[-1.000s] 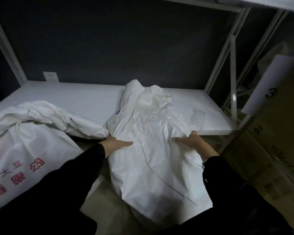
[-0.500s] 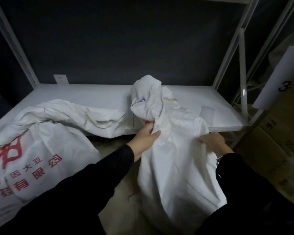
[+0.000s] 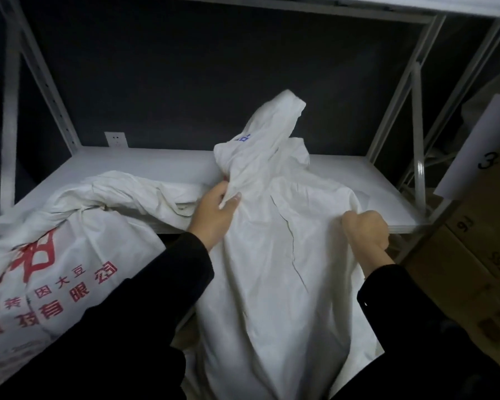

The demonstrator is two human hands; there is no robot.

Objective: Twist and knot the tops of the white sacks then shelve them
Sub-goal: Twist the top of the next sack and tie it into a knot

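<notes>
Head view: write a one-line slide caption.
Left hand and right hand grip the crumpled white woven sack at a white metal shelf.

left hand (image 3: 214, 215): flat, now pinching sack (image 3: 272, 269) neck | right hand (image 3: 367, 232): now fisting cloth | top: lifted

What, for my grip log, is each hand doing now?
Left hand: pinches the gathered neck of the plain white sack.
Right hand: grips that sack's side fabric.

The left hand (image 3: 214, 212) pinches a fold near the neck of the plain white sack (image 3: 280, 255), while the right hand (image 3: 365, 229) grips its right edge. The sack's loose top leans over the white shelf (image 3: 162, 166). Beside it, a red-lettered sack (image 3: 55, 272) slumps against the shelf edge.
</notes>
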